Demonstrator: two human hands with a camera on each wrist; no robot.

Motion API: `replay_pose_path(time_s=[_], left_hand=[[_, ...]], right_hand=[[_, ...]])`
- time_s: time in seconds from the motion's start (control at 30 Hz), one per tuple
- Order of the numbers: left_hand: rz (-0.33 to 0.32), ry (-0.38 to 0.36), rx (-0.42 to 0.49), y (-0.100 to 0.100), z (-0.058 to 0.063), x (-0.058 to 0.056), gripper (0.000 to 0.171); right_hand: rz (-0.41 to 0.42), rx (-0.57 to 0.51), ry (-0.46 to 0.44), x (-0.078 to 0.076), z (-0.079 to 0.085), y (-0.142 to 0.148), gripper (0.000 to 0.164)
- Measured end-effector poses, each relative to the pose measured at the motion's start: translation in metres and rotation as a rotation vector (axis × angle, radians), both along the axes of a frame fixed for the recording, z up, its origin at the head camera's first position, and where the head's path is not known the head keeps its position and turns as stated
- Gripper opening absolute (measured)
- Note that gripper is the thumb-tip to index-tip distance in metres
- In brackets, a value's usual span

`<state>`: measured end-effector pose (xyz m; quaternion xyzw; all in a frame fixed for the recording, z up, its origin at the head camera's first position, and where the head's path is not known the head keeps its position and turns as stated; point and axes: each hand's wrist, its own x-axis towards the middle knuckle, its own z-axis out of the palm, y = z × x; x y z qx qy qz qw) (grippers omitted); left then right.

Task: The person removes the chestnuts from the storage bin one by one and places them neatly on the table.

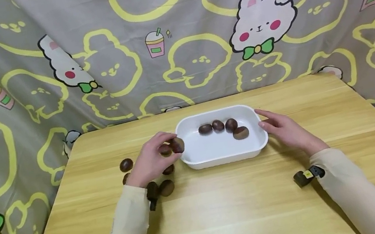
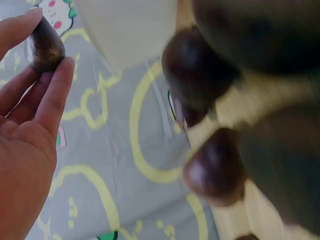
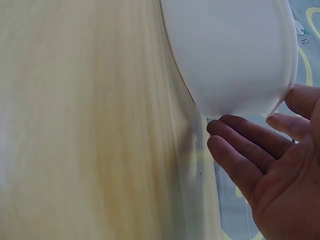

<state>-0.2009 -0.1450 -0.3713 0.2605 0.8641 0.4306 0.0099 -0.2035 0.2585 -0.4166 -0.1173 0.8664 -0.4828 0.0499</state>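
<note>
My left hand pinches a brown chestnut between thumb and fingertips, at the left rim of a white rectangular dish. In the left wrist view this chestnut stands on end between the fingers. Several chestnuts lie inside the dish, towards its back and right. My right hand touches the dish's right end with thumb and fingertips. In the right wrist view its fairly straight fingers lie close to the outer wall. More loose chestnuts lie around and under the left hand, some partly hidden.
A light wooden table carries everything. Behind it hangs a grey curtain with cartoon prints. Small dark wrist cameras sit at both cuffs. Another chestnut lies beside the left wrist.
</note>
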Motion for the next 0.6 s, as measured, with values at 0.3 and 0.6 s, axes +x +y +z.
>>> replay_pose_path(time_s=[0.3,0.6], left_hand=[[0.081,-0.035,-0.049,-0.034,-0.002,0.016,0.046],[0.129,0.009,-0.117,-0.071,-0.005,0.032,0.046]], right_hand=[[-0.004,-0.007,-0.019,0.002,-0.003,0.001,0.056],[-0.004,-0.001,-0.021,0.000,-0.001,0.001,0.057]])
